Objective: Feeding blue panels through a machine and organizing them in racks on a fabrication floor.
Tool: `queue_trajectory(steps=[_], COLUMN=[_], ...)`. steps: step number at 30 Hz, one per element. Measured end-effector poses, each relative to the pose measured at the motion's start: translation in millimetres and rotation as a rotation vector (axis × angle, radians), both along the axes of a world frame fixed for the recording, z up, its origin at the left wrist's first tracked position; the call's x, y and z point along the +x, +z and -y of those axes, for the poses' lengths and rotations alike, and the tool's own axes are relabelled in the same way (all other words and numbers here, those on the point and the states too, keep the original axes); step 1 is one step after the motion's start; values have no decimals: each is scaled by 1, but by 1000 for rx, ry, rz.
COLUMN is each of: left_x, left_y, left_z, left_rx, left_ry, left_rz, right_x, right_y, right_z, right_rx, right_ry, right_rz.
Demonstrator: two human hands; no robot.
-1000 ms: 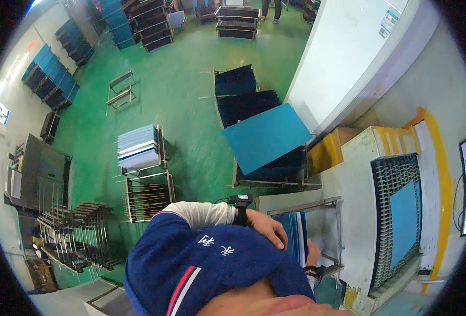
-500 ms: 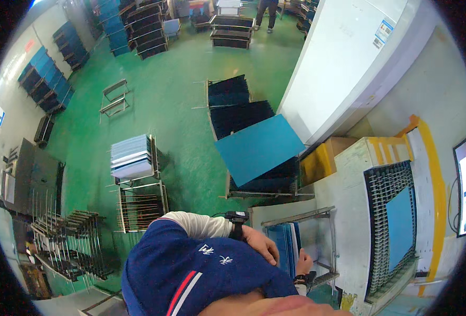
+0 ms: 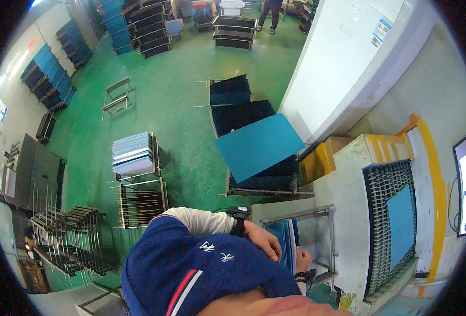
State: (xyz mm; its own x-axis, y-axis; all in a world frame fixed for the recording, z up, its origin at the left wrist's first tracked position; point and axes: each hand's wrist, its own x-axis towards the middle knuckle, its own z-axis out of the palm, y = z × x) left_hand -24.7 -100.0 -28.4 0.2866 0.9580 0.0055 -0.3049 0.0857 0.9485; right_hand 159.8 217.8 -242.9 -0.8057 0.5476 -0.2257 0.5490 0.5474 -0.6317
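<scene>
Several thin blue panels (image 3: 279,230) stand on edge, packed side by side in a metal rack (image 3: 329,226) at my lower right. A pale panel (image 3: 294,234) shows at the right side of the pack. My left hand (image 3: 264,242) reaches across from the left, its fingers bent and closed on the near edges of the blue panels; its fingertips are partly hidden. My right hand (image 3: 302,260) is closed at the pack's right side, its thumb on the panel edge. My sleeve and shoulder cover the lower part of the rack.
A large blue panel (image 3: 260,147) lies across dark racks ahead. On the right, another blue panel (image 3: 401,226) rests on a roller conveyor (image 3: 376,221). A rack of white and blue panels (image 3: 133,155) stands left. A white cabinet (image 3: 343,58) rises ahead right; a person (image 3: 271,15) stands far off.
The view has shifted slightly. My left hand has moved a little right along the blue panels, and my right hand stays at the pack's right side.
</scene>
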Motion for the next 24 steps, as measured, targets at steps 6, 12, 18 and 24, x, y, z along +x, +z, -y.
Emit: queue_trajectory(steps=[6,12,18,24], left_x=[10,19,22,34], left_y=[-6,-8,-1,-7], left_z=[-12,-24,-29,-45], left_rx=[6,34,33,28], left_ry=[22,10,19,20], left_rz=[-14,-41,-18,-47], right_x=[-10,-4,-2,3], right_y=[30,25,79,217], right_z=[17,28,26,17], right_rx=[61,284,470,582], right_ry=[56,185,369,295], right_rz=[17,23,-240,-101])
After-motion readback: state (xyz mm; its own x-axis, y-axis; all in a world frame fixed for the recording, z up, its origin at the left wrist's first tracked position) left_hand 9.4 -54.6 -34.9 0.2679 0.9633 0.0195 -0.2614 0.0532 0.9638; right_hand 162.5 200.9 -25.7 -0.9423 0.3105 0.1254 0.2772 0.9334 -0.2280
